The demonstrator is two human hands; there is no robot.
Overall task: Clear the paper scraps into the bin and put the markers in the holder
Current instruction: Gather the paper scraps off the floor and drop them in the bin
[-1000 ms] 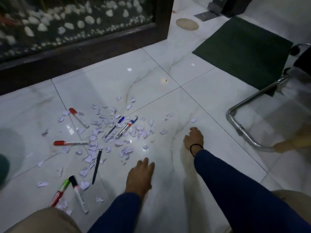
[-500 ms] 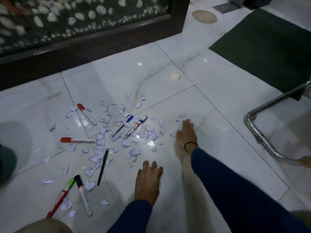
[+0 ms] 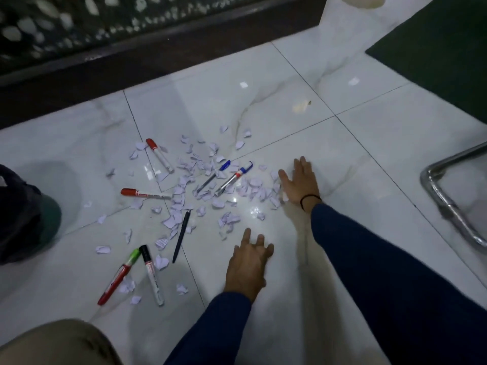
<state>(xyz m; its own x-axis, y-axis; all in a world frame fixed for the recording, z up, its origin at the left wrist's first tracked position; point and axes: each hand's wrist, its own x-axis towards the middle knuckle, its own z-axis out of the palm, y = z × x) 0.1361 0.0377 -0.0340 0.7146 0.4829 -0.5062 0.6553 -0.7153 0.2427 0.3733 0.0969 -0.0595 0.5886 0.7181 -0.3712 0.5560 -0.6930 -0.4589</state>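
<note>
Torn white paper scraps (image 3: 184,191) lie scattered over the pale marble floor tiles. Among them lie a red-capped marker (image 3: 159,158), a red pen (image 3: 145,194), two blue-capped pens (image 3: 213,176) (image 3: 233,178), a black pen (image 3: 181,235), a green-and-red marker (image 3: 118,276) and a black-capped marker (image 3: 151,275). My right hand (image 3: 299,184) lies flat on the floor with fingers spread, its edge against the scraps on the right of the pile. My left hand (image 3: 247,267) rests flat on the floor nearer me, holding nothing.
A dark container with a green rim (image 3: 29,214) stands at the left edge. A chrome chair leg (image 3: 453,204) curves at the right. A dark green mat (image 3: 434,48) lies far right. A dark-framed panel with pebbles (image 3: 131,35) runs along the back.
My right hand slid forward and left across the floor until it reached the right edge of the scrap pile. My left hand stayed flat near me. The view shifted right and closer.
</note>
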